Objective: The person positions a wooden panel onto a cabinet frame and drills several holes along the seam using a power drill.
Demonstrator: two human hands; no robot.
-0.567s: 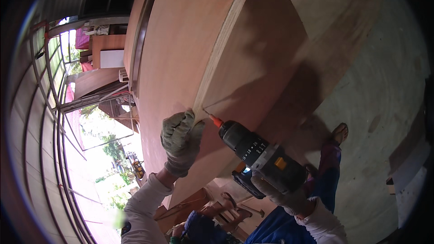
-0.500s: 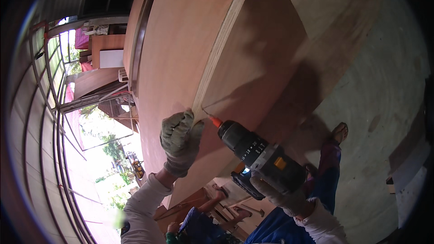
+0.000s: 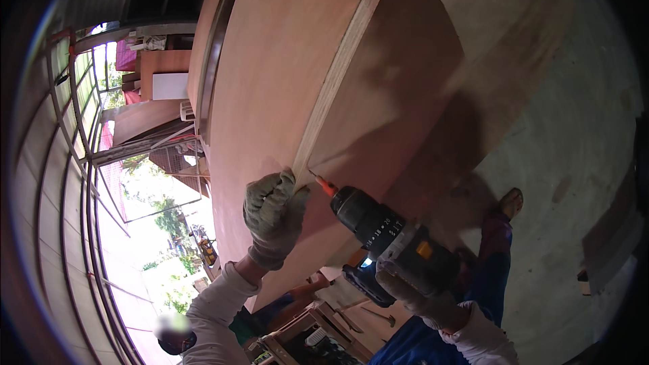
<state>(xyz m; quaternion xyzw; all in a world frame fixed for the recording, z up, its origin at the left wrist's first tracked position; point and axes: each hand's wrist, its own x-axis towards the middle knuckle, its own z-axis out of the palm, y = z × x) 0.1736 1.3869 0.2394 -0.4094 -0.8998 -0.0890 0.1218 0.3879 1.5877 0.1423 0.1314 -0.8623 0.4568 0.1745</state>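
My left hand [image 3: 274, 217], in a grey work glove, is closed at the edge of a large reddish-brown plywood panel [image 3: 270, 94]. Its fingers curl on the panel's face and the thumb lies along the pale layered edge [image 3: 331, 88]. A black cordless drill [image 3: 392, 236] with a yellow-orange button is in my gloved right hand [image 3: 422, 297], which wraps round its grip. The thin bit in its orange holder [image 3: 326, 185] points at the panel's edge, close to my left thumb. Whether the tip touches the wood, I cannot tell.
Below the panel, a hammer [image 3: 380, 315] lies beside a wooden frame [image 3: 280, 348] with tools. Another person's arm [image 3: 304, 288] reaches in there. My foot [image 3: 512, 203] stands on the pale floor [image 3: 541, 257]. Metal bars [image 3: 81, 169] and more boards [image 3: 162, 67] are at the left.
The view has shifted slightly, and the panel, drill and my hands keep nearly the same arrangement. The other person has moved left, uncovering the wooden frame and tools below.
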